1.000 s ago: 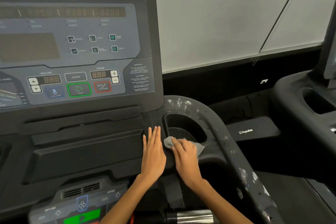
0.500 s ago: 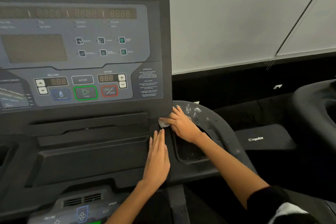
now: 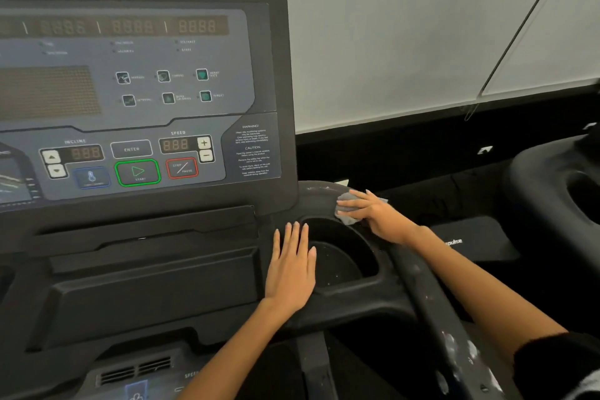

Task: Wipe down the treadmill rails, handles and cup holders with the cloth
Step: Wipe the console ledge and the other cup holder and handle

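A small grey cloth [image 3: 346, 218] lies on the curved black rim at the far side of the right cup holder [image 3: 344, 256]. My right hand [image 3: 373, 213] presses the cloth flat against that rim, fingers pointing left. My left hand [image 3: 292, 269] rests flat with straight fingers on the console ledge just left of the cup holder. The black side rail [image 3: 431, 308] runs down to the right from the cup holder and carries pale smudges.
The treadmill console [image 3: 139, 101] with display and buttons fills the left. A lower control panel [image 3: 136, 377] sits at the bottom. A second treadmill's cup holder [image 3: 568, 185] stands at the right, with a black motor cover [image 3: 480, 237] between.
My right hand has slid the cloth from the cup holder's far left corner, by the console, rightward along the far rim. My left hand has stayed put.
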